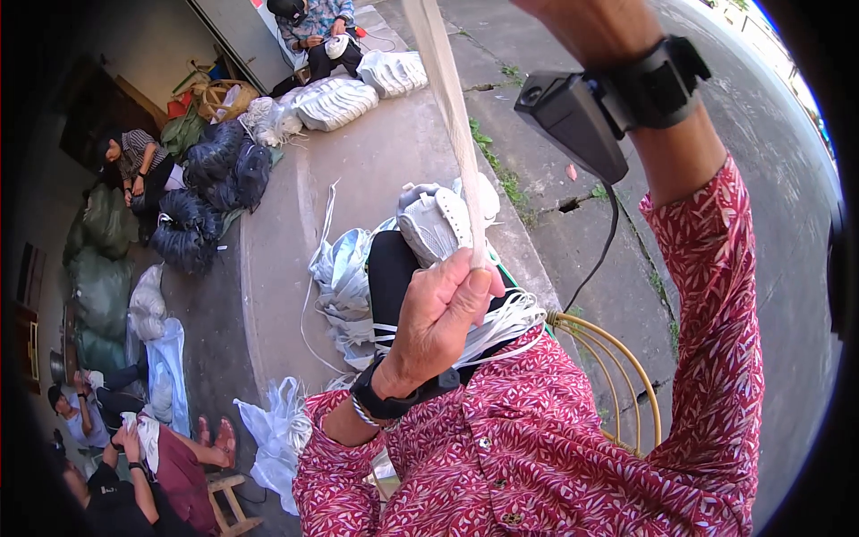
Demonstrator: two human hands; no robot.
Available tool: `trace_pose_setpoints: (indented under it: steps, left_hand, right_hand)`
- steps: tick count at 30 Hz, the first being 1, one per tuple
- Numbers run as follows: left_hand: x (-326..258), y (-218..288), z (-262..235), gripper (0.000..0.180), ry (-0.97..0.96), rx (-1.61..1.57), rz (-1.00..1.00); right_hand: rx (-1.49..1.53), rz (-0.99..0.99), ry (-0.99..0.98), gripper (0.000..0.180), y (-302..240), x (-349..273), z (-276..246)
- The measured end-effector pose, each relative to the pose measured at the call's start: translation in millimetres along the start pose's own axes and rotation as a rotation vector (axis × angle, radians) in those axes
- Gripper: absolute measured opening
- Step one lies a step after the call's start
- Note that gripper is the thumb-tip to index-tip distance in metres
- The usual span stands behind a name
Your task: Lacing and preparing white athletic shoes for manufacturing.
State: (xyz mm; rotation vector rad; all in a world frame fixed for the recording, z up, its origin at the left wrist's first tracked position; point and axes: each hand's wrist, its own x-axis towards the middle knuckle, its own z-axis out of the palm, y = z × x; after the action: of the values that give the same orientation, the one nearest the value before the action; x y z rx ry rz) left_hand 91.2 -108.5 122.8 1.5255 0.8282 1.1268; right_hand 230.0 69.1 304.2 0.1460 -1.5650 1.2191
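Note:
My left hand [438, 313] is closed in a pinch on the lower end of a long, flat, off-white shoelace [454, 116]. The lace runs taut upward and leaves the picture at the top. Raised at the upper right is my right hand [573, 22]; its fingers are cut off by the top edge, so its grip is hidden. A pale grey-white sneaker [429, 219] rests over my knees, just beyond the left hand. On my lap lies a bundle of loose white laces [507, 320], partly behind the left hand.
White plastic sacking [344, 277] lies left of my legs. A curved yellow chair frame [626, 349] is at my right. A dark device [573, 121] with a cable sits on my right wrist. Stacked white shoes [335, 103], dark bags [192, 224] and several seated people are farther off.

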Motion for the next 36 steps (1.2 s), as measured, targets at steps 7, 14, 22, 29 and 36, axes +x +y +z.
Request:
trace_pose_setpoints:
  steps: [7, 14, 22, 29, 36]
  left_hand:
    - [2, -16, -58, 0.025, 0.507, -0.508, -0.088]
    - [9, -41, -111, 0.021, 0.335, -0.856, -0.012]
    - [-13, -113, -38, 0.015, 0.531, 0.339, -0.232]
    - [-13, -148, 23, 0.034, -0.210, 0.879, 0.118]
    - [-21, -149, 19, 0.030, -0.152, 0.872, 0.155]
  right_hand:
    - [-0.856, 0.656, -0.110, 0.025, 152, -141, -42]
    - [-0.252, 0.948, -0.627, 0.019, 135, -175, 45]
    - [-0.200, 1.172, -0.164, 0.024, 175, -176, -12]
    - [-0.149, 0.924, -0.095, 0.026, 162, -116, 21]
    - [-0.205, 0.415, 0.112, 0.024, 125, -60, 13]
